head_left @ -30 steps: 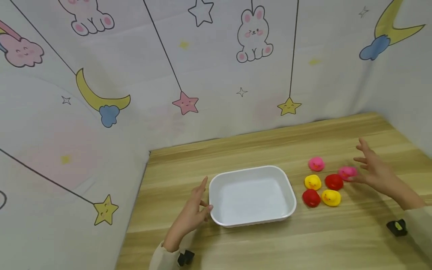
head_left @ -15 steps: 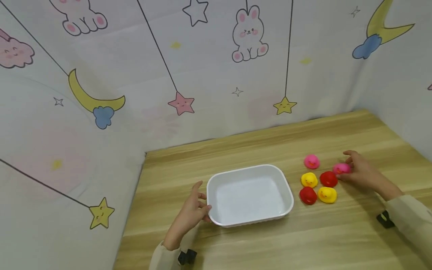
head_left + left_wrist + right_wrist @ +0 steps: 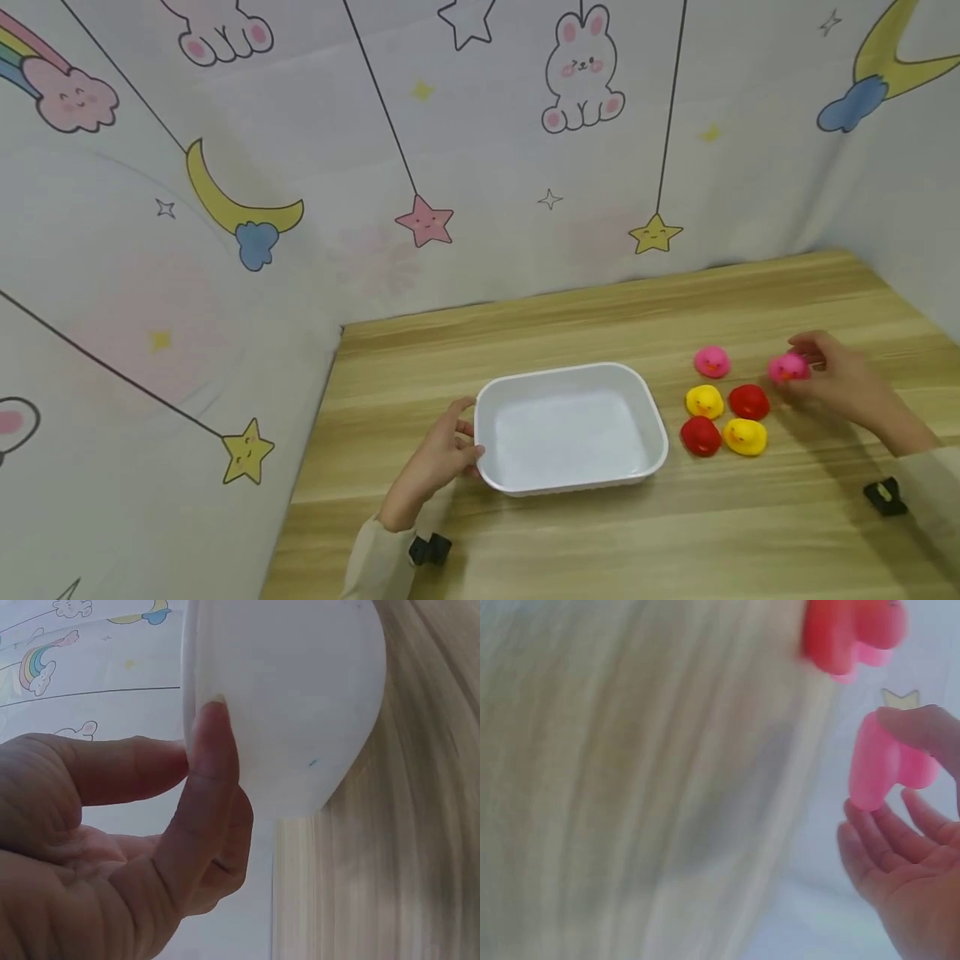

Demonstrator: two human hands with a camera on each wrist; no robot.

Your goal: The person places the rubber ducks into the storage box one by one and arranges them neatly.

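A pink rubber duck (image 3: 787,367) is pinched between the thumb and fingers of my right hand (image 3: 847,379), at the right of the head view. The right wrist view has the same pink duck (image 3: 877,761) held up off the wood. With thumb and fingers my left hand (image 3: 438,450) pinches the left rim of a white plastic tray (image 3: 498,483). Close up in the left wrist view, the thumb and a finger (image 3: 214,750) meet on the tray's edge (image 3: 189,667). Nothing lies inside the tray.
Between tray and right hand sit another pink duck (image 3: 712,362), two yellow ducks (image 3: 704,402) and two red ducks (image 3: 749,402) on the wooden table (image 3: 570,550). A patterned cloth (image 3: 480,150) stands behind the table and along its sides.
My right hand has closed its fingers on the pink duck and raised it slightly from the table. The left fingers, straighter before, now pinch the tray's rim; the tray stays put.
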